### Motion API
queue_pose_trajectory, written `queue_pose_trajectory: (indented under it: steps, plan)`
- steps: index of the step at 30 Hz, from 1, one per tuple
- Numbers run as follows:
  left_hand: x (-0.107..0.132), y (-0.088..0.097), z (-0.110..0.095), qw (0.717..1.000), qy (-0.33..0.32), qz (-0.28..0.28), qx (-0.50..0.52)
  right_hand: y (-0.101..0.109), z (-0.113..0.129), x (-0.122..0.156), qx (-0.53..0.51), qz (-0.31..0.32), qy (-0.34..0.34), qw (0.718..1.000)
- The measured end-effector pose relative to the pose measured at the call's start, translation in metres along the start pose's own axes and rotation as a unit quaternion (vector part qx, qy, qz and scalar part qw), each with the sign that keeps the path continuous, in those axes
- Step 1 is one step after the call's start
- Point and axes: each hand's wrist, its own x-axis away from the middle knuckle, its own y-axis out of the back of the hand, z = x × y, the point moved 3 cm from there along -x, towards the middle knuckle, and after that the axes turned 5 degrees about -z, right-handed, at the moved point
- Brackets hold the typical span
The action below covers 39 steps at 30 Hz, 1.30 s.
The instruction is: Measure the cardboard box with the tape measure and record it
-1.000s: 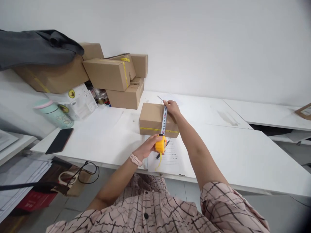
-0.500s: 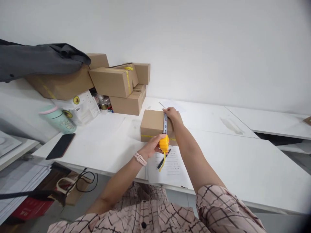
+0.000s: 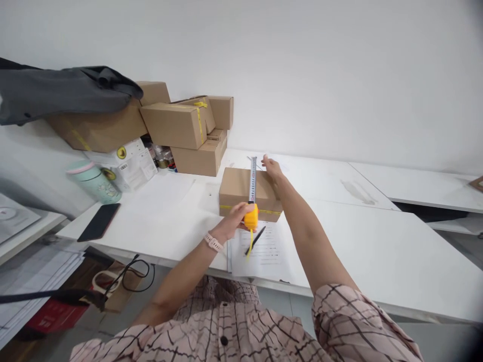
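Observation:
My left hand (image 3: 234, 218) is closed around a yellow tape measure (image 3: 250, 217) at the front side of a small cardboard box (image 3: 233, 184). The marked metal blade (image 3: 253, 176) runs out across the box's top and past its far edge. To the right of the blade's free end, my right hand (image 3: 272, 167) holds nothing, its fingers loosely bent and apart from the tape. A yellow strap hangs from the tape measure over a black pen (image 3: 258, 238), which lies on a printed sheet (image 3: 267, 256) in front of the box.
Stacked cardboard boxes (image 3: 171, 123) stand against the wall at the back left, with a dark garment (image 3: 68, 95) over some of them. A mint tumbler (image 3: 94, 181) and a black phone (image 3: 99, 222) are at the table's left end. A cable (image 3: 141, 274) hangs below the table edge.
My right hand has let go of the blade and moved slightly away from me. The tape measure and blade have shifted a little left, and the blade's end now stands free.

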Motion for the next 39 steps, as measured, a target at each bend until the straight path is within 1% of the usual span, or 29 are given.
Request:
queue_pose_trajectory:
  steps: [1,3,5,6,8,10,12,14,16,18,21,23,24,25,27,28,31,34,36,39]
  plan:
    - [0.006,0.010,-0.002,0.999,-0.035,-0.016,-0.005,0.011,-0.005,0.003,-0.021,-0.019,-0.003,1.000]
    - [0.015,0.035,-0.003,0.991,-0.109,-0.073,-0.015,0.034,-0.020,0.017,-0.050,-0.052,-0.015,0.997]
    - [0.019,0.061,0.000,0.977,-0.158,-0.138,-0.025,0.053,-0.038,0.043,-0.054,-0.048,-0.041,0.997]
    - [0.019,0.072,0.003,0.972,-0.165,-0.165,-0.027,0.059,-0.046,0.059,-0.046,-0.028,-0.064,0.996]
    - [0.015,0.089,0.010,0.970,-0.144,-0.193,-0.025,0.064,-0.056,0.091,-0.047,0.037,-0.097,0.993]
    - [0.008,0.097,0.013,0.974,-0.116,-0.193,-0.021,0.064,-0.054,0.116,-0.069,0.099,-0.084,0.989]
    - [0.000,0.099,0.009,0.977,-0.112,-0.181,-0.017,0.065,-0.043,0.125,-0.058,0.114,-0.054,0.990]
    - [-0.006,0.099,-0.004,0.976,-0.132,-0.174,-0.013,0.068,-0.026,0.120,0.003,0.091,-0.018,0.996]
    - [-0.013,0.098,-0.021,0.973,-0.153,-0.171,-0.008,0.072,-0.008,0.105,0.094,0.066,0.021,0.993]
    - [-0.021,0.097,-0.038,0.972,-0.165,-0.166,-0.008,0.073,0.008,0.088,0.192,0.056,0.045,0.979]
    - [-0.029,0.094,-0.057,0.971,-0.166,-0.170,-0.012,0.069,0.025,0.066,0.306,0.043,0.044,0.950]
    - [-0.029,0.089,-0.062,0.966,-0.183,-0.183,-0.015,0.062,0.035,0.057,0.338,0.022,0.069,0.938]
    - [-0.027,0.084,-0.061,0.962,-0.199,-0.184,-0.018,0.057,0.038,0.054,0.338,0.014,0.086,0.937]
    - [-0.023,0.078,-0.058,0.960,-0.216,-0.178,-0.023,0.051,0.041,0.051,0.330,0.010,0.100,0.939]
    - [-0.015,0.062,-0.042,0.963,-0.227,-0.141,-0.036,0.040,0.044,0.047,0.303,0.010,0.112,0.946]
    - [-0.011,0.054,-0.030,0.969,-0.213,-0.114,-0.042,0.035,0.044,0.045,0.293,0.010,0.112,0.950]
    - [-0.001,0.031,0.015,0.989,-0.137,-0.042,-0.044,0.024,0.043,0.039,0.273,0.007,0.106,0.956]
    - [0.004,0.016,0.051,0.995,-0.091,-0.015,-0.043,0.020,0.040,0.033,0.241,0.010,0.091,0.966]
    - [0.005,0.009,0.066,0.996,-0.076,-0.003,-0.043,0.020,0.039,0.030,0.226,0.006,0.082,0.971]
    - [0.003,0.004,0.075,0.997,-0.067,0.006,-0.041,0.019,0.038,0.026,0.220,-0.002,0.084,0.972]
